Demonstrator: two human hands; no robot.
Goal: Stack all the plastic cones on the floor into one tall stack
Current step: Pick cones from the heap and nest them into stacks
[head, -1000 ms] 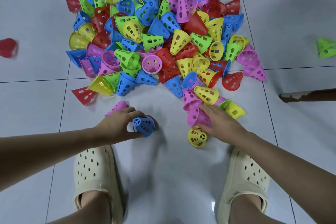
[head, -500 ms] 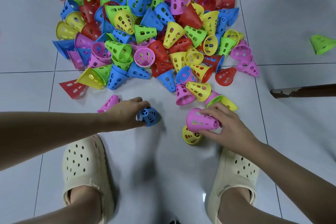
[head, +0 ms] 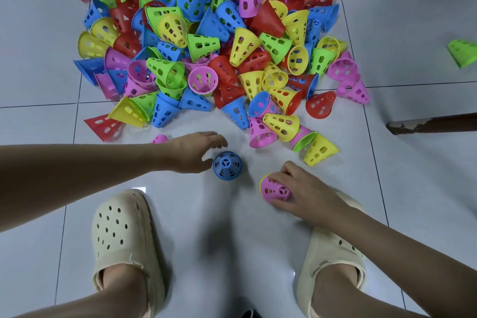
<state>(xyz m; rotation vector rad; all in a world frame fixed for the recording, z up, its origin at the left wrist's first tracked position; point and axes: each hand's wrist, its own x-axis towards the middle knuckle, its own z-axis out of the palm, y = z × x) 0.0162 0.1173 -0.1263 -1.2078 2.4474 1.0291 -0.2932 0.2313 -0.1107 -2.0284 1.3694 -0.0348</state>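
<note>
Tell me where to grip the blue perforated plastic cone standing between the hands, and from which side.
Grip the blue perforated plastic cone around its sloped wall just below the narrow spoked top, coming from above. It stands upright on its wide rim, tip up, so fingers can close round it. The left hand is beside it, open.

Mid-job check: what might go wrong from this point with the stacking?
1. The right hand grips a pink cone with a yellow rim showing beneath; a tilted fit could jam.
2. The blue cone stands free beside the open left hand; a brush might topple it.
</note>
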